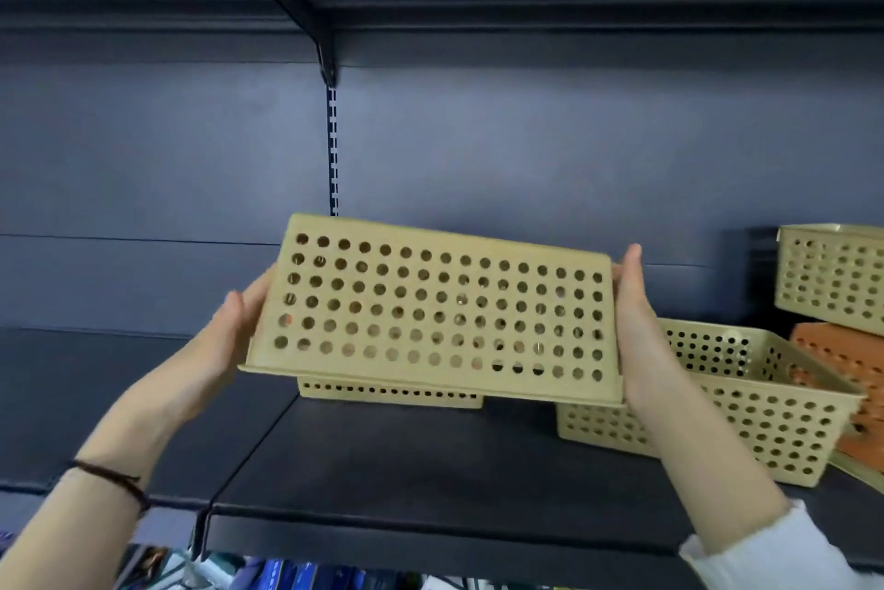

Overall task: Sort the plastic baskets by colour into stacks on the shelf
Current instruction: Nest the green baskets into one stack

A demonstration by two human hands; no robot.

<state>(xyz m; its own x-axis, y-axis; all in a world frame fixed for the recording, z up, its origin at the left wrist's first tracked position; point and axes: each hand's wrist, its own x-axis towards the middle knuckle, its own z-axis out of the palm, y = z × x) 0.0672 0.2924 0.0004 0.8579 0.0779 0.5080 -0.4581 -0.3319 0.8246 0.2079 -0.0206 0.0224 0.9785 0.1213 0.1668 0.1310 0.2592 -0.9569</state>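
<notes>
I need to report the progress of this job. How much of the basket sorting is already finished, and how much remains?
Done: little. One beige basket sits on the shelf as the start of a stack. In hand: the left hand and right hand hold another beige basket upside down just above it. Left: at the right, a loose beige basket, an orange basket and a third beige one are still mixed.

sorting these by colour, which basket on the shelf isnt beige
The orange basket at the far right, wedged under a beige basket. The held basket and every other basket in view are beige.
</notes>
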